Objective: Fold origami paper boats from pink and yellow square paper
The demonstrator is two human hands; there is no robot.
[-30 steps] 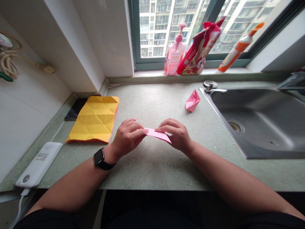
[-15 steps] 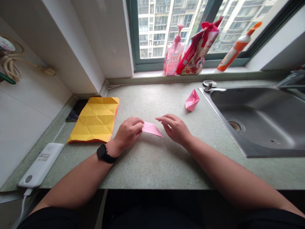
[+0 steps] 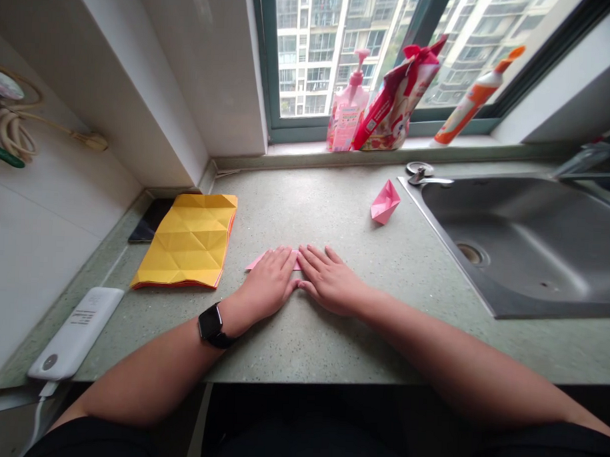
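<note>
Beneath my hands a folded piece of pink paper (image 3: 254, 262) lies on the speckled countertop; only its left tip and a sliver between my hands show. My left hand (image 3: 269, 280) is laid flat over it with fingers stretched out. My right hand (image 3: 328, 276) lies flat beside it, fingertips on the paper's right part, the two thumbs close together. Farther back on the right stands a pink folded paper shape (image 3: 385, 203), open at the top. To the left lies a stack of creased sheets, yellow paper (image 3: 189, 241) on top.
A dark phone (image 3: 152, 220) lies partly under the sheets, with a white power bank (image 3: 77, 332) nearer me. At right is a steel sink (image 3: 524, 249). A pump bottle (image 3: 348, 113), a red bag (image 3: 399, 102) and an orange-white bottle (image 3: 472, 104) stand on the sill.
My left hand has let go of its pinch on the pink paper and now lies flat on it. The paper rests lower, its tip pointing left. My right hand has come down onto it.
</note>
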